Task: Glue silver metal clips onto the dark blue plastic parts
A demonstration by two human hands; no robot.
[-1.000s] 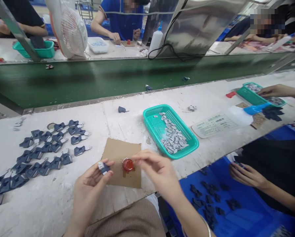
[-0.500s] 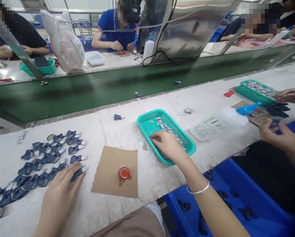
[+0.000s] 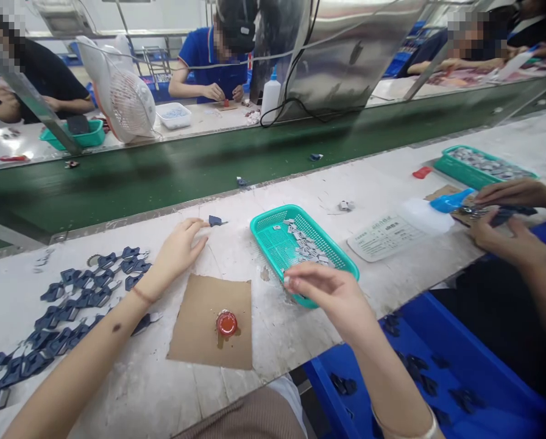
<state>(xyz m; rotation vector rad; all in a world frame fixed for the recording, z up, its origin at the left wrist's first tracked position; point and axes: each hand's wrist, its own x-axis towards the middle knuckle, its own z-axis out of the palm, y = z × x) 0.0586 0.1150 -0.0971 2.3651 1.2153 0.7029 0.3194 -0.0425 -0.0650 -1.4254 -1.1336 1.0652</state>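
Note:
My left hand [image 3: 180,250] reaches over the table with its fingers apart, its fingertips close beside a single dark blue piece [image 3: 216,221]. Over the near edge of the green basket [image 3: 259,228], my right hand [image 3: 330,289] pinches a small pale piece at its fingertips. Small grey-white pieces [image 3: 307,244] lie inside that basket. A brown cardboard sheet [image 3: 191,329] carries a round red cap [image 3: 226,324] with wet spots around it. Several dark blue pieces [image 3: 67,311] are laid out in rows at the left, partly hidden by my left forearm.
A white bottle with a blue tip [image 3: 431,214] lies on a printed label [image 3: 382,238] at the right. Beyond it are a co-worker's hands [image 3: 506,213] and another green basket [image 3: 469,174]. A blue bin [image 3: 460,341] sits below the table edge. A green belt [image 3: 186,164] runs behind.
My left hand has left the rows of blue pieces and moved up and right to the lone piece. My right hand has lifted from the basket's contents toward its near edge, holding a small piece.

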